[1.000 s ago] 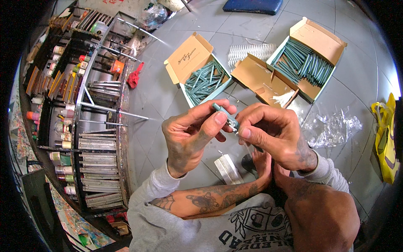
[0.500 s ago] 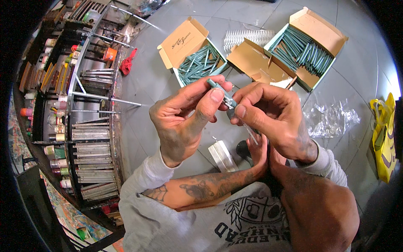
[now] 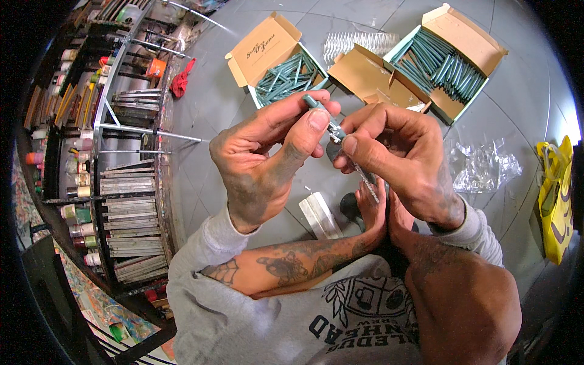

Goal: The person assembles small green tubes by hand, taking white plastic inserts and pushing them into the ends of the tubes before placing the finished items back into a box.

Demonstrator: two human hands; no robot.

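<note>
Left hand (image 3: pixel 258 161) still pinches a green tube (image 3: pixel 334 130); right hand (image 3: pixel 404 159) pinches a clear strip (image 3: pixel 369 184), tail now plainer, so handling looks unfinished.

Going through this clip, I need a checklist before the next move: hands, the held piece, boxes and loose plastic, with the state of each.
1. Left hand has hold of the green tube: ok, pinched between thumb and fingers.
2. Right hand is at the tube's lower end: ok.
3. Right hand grips the clear strip below it: cannot tell, fingers hide the upper end.
4. Both boxes open: ok, lids up on the left box and right box.
5. Left box's contents neatly aligned: not ok, mixed angles.
6. Crumpled clear plastic clear of the hands: ok.
</note>
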